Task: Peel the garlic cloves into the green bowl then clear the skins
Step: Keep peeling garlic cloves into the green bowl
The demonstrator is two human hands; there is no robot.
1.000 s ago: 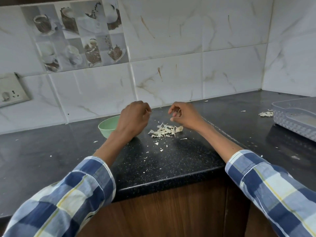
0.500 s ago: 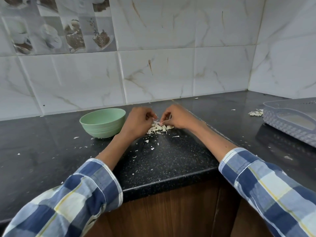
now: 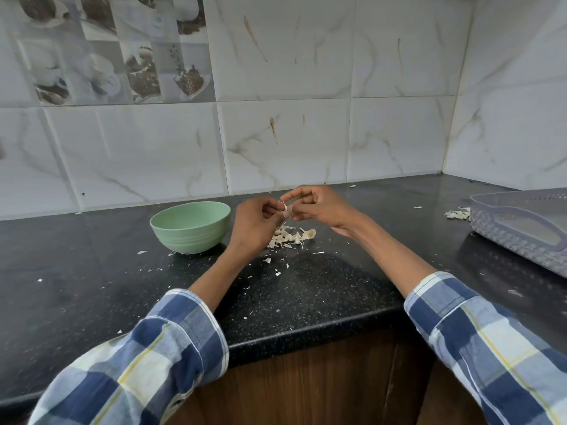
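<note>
A pale green bowl [image 3: 190, 226] stands on the black speckled counter, left of my hands; its inside is hidden from this angle. My left hand [image 3: 256, 223] and my right hand [image 3: 316, 207] meet above a small heap of garlic skins [image 3: 291, 236]. Together they pinch a small garlic clove [image 3: 286, 210], and a thin strip of skin sticks up from it. The fingers of both hands are curled around the clove.
A grey-lilac plastic basket [image 3: 521, 228] sits at the right, with a second small pile of skins [image 3: 457, 213] beside it. Skin flakes are scattered over the counter [image 3: 92, 271]. The counter's front edge runs just under my forearms; tiled wall behind.
My hands rose from the skin heap and came together, now holding a clove above it. The camera view shifted, so the bowl stands fully in sight.
</note>
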